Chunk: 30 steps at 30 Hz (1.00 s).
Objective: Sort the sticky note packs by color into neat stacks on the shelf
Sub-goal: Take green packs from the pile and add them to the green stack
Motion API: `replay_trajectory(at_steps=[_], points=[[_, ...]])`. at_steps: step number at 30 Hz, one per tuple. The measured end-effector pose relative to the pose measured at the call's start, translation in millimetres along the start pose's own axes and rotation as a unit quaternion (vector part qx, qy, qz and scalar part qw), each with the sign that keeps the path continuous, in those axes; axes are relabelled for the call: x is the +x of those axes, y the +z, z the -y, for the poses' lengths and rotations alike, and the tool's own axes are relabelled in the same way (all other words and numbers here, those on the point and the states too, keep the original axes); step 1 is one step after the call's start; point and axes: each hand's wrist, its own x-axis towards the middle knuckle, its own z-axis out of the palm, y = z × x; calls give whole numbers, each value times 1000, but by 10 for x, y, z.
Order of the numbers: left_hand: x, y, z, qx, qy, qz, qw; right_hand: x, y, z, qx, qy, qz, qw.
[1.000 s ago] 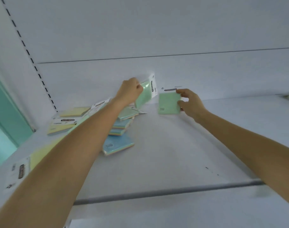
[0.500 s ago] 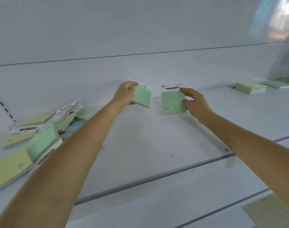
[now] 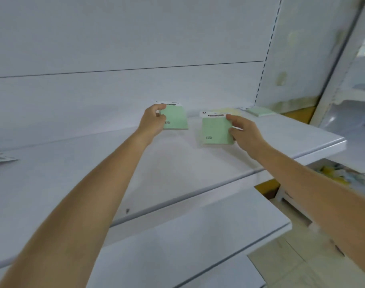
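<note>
At the far left edge, a pack with a white header card [image 3: 0, 159] lies flat on the white shelf [image 3: 177, 173], cut off by the frame and too blurred to tell its colour for certain. Further along, the left hand [image 3: 153, 121] grips a green sticky note pack [image 3: 175, 119] by its left side, thumb and fingers curled round the edge, so that the pack's face tilts toward the camera near the back wall. Whether its lower edge touches the shelf I cannot tell. Just beside it, apart by a narrow gap, a second green pack [image 3: 216, 130] is pinched along its right side by the right hand [image 3: 243, 132], with the forefinger up on the white header strip and the thumb lower on the edge (this pack sits nearer the camera than the first).

Behind the right hand a pale yellow pack [image 3: 225, 110] lies flat against the back of the shelf, and near it, toward the shelf's right end, lies another light green pack [image 3: 260, 111]. A slotted upright [image 3: 265, 59] rises behind that corner. Below runs a lower shelf [image 3: 198, 235]. Past the shelf end, low on the right, some yellow items [image 3: 333, 174] show only as a blur.
</note>
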Motion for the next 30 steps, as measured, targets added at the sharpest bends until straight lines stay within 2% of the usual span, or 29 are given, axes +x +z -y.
replay_trajectory(at_steps=[9,14,18,22,26,30], points=[[514,1242,-592,-46,13,-56,997,718,-1394,-704,-122,2,-2,993],[912,1701,-714,-69,17,-36,997,1322,-1780,-991,-137,1,-34,990],[1147,2070,-753,-58,13,-22,998,1813,-1861,-1113,-100,29,-42,994],[1276,2330,-766,-37,9,-28,999,2228,-1736,-1202,-97,37,-9,995],[1281,2517,-778,-10,8,-45,999,2480,-1559,-1256,-161,14,43,986],[1251,2675,-842,16,-2,-78,997,2574,-1502,-1315,-260,-20,78,962]])
